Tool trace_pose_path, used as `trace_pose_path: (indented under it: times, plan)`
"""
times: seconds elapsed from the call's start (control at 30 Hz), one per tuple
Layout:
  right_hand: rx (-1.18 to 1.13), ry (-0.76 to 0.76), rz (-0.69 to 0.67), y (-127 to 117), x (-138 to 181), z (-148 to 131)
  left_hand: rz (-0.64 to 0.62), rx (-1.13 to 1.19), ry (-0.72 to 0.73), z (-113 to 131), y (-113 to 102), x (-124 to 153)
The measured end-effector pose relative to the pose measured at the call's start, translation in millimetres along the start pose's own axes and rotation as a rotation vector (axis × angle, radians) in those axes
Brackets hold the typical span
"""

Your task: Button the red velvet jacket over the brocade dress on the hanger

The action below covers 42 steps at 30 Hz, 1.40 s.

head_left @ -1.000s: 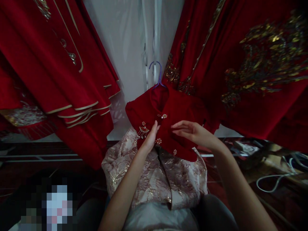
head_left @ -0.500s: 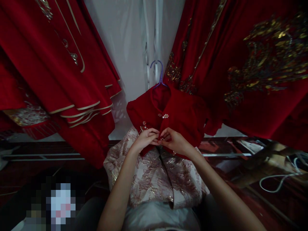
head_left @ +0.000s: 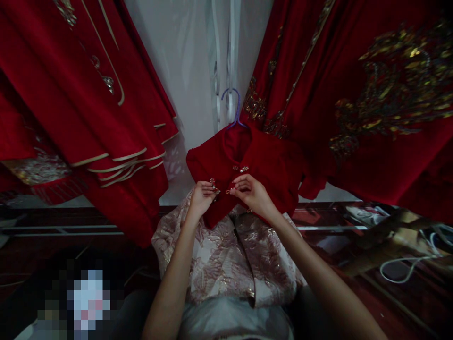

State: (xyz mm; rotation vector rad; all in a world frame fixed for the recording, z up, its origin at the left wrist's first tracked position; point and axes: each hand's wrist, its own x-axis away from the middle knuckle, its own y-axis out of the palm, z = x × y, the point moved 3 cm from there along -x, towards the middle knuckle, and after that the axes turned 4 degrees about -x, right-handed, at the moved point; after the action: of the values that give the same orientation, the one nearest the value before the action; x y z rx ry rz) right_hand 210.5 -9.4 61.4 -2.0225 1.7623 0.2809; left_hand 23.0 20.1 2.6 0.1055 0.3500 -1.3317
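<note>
A short red jacket point(head_left: 272, 163) hangs on a purple hanger point(head_left: 238, 111) in front of me. Beaded clasps run down its front, and the top clasp point(head_left: 241, 169) is joined just below the collar. My left hand point(head_left: 201, 198) pinches the left front edge at a beaded clasp half point(head_left: 218, 191). A small gap to the right, my right hand point(head_left: 252, 193) pinches the other half, whose small loop point(head_left: 228, 191) pokes out past the fingertips. Under the jacket, a pale pink brocade garment point(head_left: 219, 269) with metallic flowers spreads toward my lap.
Red garments with pale piping point(head_left: 116, 118) hang on the left. On the right hangs red clothing with gold sequin embroidery point(head_left: 385, 89). A white rail point(head_left: 231, 47) stands behind the hanger. A white cable point(head_left: 399, 271) loops at the lower right.
My hands have moved from touching each other to a small gap apart, the left going left and both rising slightly. The jacket's two front edges now part below the top clasp.
</note>
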Motion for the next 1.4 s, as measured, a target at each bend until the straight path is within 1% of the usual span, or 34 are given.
trace_pose_path:
  times: [0.07, 0.17, 0.3, 0.37, 0.47, 0.67, 0.83, 0.9, 1.0, 1.1, 1.13, 1.27, 1.33, 1.4]
  plan:
    - [0.025, -0.021, -0.014, 10.3, -7.1, 5.9, -0.014, 0.062, -0.013, 4.1, 2.5, 0.8]
    - [0.037, -0.025, 0.002, 22.4, -18.2, 15.5, -0.025, 0.129, -0.005, 11.3, 5.0, 1.7]
    - [0.037, -0.054, 0.025, 30.7, -28.5, 24.2, -0.090, 0.192, -0.058, 15.2, 6.5, 3.5]
    - [0.049, -0.068, 0.039, 32.5, -30.6, 26.4, -0.082, 0.209, -0.084, 17.3, 5.8, 4.7]
    - [0.073, -0.092, 0.059, 34.4, -30.2, 26.5, -0.054, 0.204, -0.083, 19.3, 5.2, 5.9]
    - [0.120, -0.130, 0.073, 39.3, -25.2, 23.5, 0.044, 0.082, 0.007, 15.4, 5.0, 7.1]
    - [0.139, -0.157, 0.109, 40.4, -25.5, 20.6, 0.017, -0.039, 0.099, 15.2, 2.0, 6.6]
    - [0.133, -0.136, 0.074, 39.1, -25.5, 19.0, -0.020, -0.033, 0.114, 11.8, 0.0, 4.0]
    - [0.098, -0.068, -0.046, 31.5, -18.8, 16.4, -0.041, -0.016, 0.113, 1.8, -5.5, -1.1]
    - [0.125, 0.009, -0.127, 13.2, -3.3, 14.8, -0.050, -0.079, 0.079, -10.1, -12.5, -3.5]
    - [0.154, 0.030, -0.138, 5.3, 2.2, 14.7, -0.085, -0.115, 0.067, -13.3, -13.7, -3.0]
    - [0.322, 0.074, -0.180, -24.4, 14.7, 17.4, -0.318, -0.207, -0.006, -19.2, -11.1, 5.4]
    - [0.439, 0.087, -0.192, -34.4, 15.1, 20.3, -0.397, -0.215, -0.037, -18.2, -8.3, 10.8]
    - [0.578, 0.096, -0.172, -40.1, 14.9, 23.3, -0.479, -0.236, -0.057, -16.6, -4.8, 15.4]
